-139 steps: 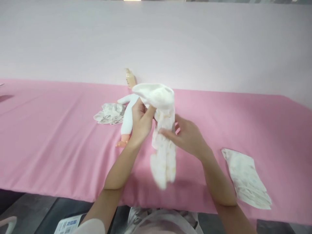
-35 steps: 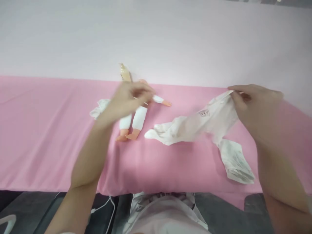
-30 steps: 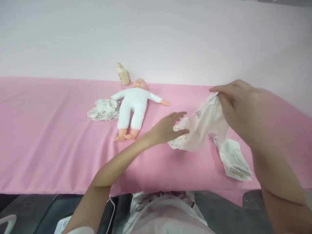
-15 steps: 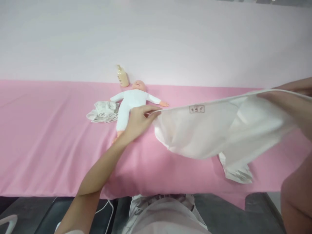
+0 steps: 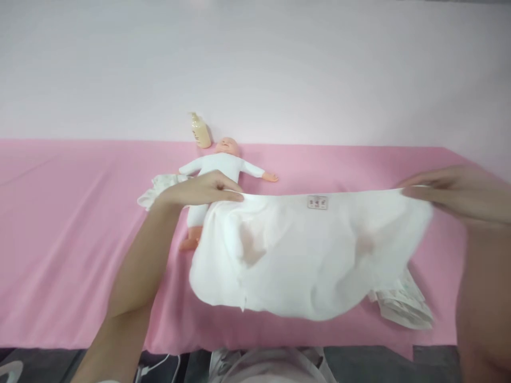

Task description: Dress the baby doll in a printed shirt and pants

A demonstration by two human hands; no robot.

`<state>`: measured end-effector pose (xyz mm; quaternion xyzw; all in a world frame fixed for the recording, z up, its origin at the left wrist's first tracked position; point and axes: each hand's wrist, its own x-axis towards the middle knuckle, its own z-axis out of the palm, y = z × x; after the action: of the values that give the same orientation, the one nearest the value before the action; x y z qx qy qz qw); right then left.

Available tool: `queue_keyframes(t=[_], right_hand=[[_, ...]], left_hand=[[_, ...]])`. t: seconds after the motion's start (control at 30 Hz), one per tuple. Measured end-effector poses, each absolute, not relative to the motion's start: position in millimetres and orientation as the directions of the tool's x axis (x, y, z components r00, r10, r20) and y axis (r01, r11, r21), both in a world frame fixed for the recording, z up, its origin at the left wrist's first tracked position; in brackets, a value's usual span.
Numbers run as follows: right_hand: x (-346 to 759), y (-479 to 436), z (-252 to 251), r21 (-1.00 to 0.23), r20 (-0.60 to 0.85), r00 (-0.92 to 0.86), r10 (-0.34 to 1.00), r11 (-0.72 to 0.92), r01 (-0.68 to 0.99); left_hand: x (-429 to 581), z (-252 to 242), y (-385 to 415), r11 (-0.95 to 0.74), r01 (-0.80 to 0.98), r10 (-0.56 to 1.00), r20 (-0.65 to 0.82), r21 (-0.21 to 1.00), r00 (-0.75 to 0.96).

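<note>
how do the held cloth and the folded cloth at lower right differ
The held cloth hangs spread between left hand and right hand; the folded cloth lies on the pink cover. The held cloth shows a label at its top edge; the folded cloth shows none where visible. Both are whitish.

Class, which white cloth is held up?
The labelled cloth, spread between left hand and right hand; the leftmost cloth beside the doll and the lower-right cloth lie on pink fabric.

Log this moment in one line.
left hand: holds white cloth by edge; right hand: holds same edge; doll: partly hidden; bottle: near doll
</note>
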<state>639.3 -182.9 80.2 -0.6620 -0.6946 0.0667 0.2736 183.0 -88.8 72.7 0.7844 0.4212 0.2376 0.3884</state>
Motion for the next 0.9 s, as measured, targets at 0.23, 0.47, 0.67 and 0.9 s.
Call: queue_keyframes(t=[0.23, 0.47, 0.67, 0.9], right_hand=[[614.1, -77.3, -28.2, -0.772, -0.333, 0.087, 0.939, -0.325, 0.547], [602.7, -1.3, -85.8, -0.618, -0.065, 0.405, 0.912, -0.356, 0.701], [595.5, 41.5, -101.1, -0.527, 0.086, 0.392, 0.916, -0.292, 0.798], [568.1, 57.5, -107.4, -0.470, 0.270, 0.412, 0.870, -0.255, 0.845]], left_hand=[[219.5, -31.3, 15.0, -0.563, 0.676, 0.698, -0.165, 0.475, 0.697], [242.4, -65.3, 74.9, -0.459, 0.888, 0.887, -0.049, 0.006, 0.459], [246.7, -77.6, 102.5, -0.386, 0.915, 0.920, 0.028, -0.120, 0.392], [239.3, -69.1, 97.0, -0.330, 0.933, 0.904, 0.236, -0.141, 0.355]])
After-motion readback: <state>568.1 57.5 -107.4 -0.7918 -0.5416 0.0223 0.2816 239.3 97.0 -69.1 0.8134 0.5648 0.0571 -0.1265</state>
